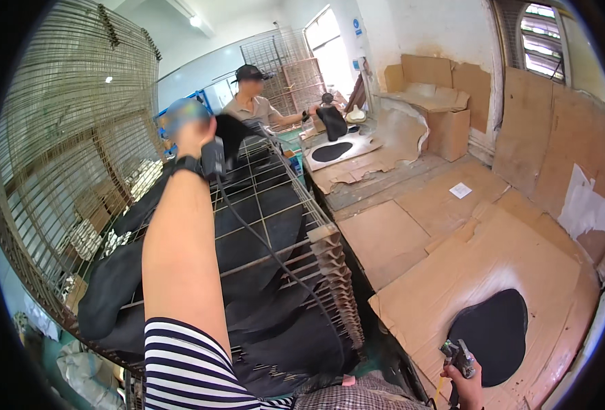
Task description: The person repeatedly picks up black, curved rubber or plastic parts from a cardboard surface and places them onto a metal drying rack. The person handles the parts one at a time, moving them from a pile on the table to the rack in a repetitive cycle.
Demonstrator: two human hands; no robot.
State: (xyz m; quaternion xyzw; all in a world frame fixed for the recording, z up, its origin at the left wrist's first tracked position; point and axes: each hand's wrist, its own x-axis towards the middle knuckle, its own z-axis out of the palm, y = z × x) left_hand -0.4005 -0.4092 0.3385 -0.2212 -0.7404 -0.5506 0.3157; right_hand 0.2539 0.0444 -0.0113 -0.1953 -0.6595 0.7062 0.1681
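Note:
My left arm reaches up over a wire drying rack [299, 193]. My left hand [197, 139] is beside a raised black sheet piece [229, 139] at the rack's far end; a blurred patch covers its fingers, so its grip is hidden. On that wrist sit a dark band and a small black box [214, 158] with a cable [270, 247] running down. At the lower right, my right hand [471, 388] is closed around a metal spray gun [458, 358]. Right beside the gun, a rounded black piece [495, 331] lies flat on cardboard [418, 304] dusted with pale overspray.
Several black pieces [251, 273] lie on the rack's wires. Tall stacked wire racks [63, 89] stand at left. Across the rack, a co-worker [248, 106] holds a dark piece [332, 123] above a cardboard-covered bench [377, 236]. Cardboard sheets [521, 130] line the right wall.

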